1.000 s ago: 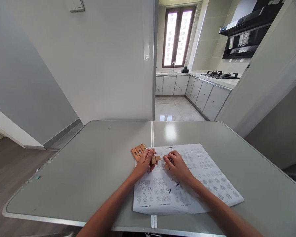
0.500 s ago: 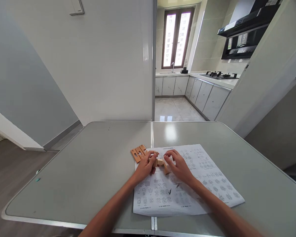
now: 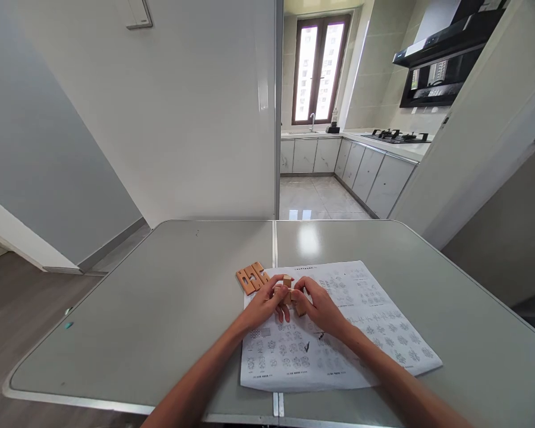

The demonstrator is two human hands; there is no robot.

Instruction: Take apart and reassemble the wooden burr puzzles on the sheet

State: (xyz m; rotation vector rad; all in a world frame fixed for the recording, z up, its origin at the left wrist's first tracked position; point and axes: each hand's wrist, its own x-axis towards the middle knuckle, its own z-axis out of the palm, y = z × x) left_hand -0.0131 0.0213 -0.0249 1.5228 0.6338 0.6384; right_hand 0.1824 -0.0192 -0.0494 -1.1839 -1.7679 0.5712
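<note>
My left hand and my right hand meet over a printed instruction sheet on a grey table. Both hands pinch small wooden puzzle pieces held together between the fingertips, with one block standing up above the fingers. Three flat notched wooden pieces lie side by side on the table just left of the sheet's top corner, beyond my left hand.
The table has a seam down its middle and rounded metal edges. A white wall panel stands behind it on the left. A kitchen with counters, a stove and a window opens behind on the right. A small teal mark sits near the table's left edge.
My hands have come closer together, bringing the separate wooden pieces into one cluster between the fingertips. The flat pieces on the table have not moved.
</note>
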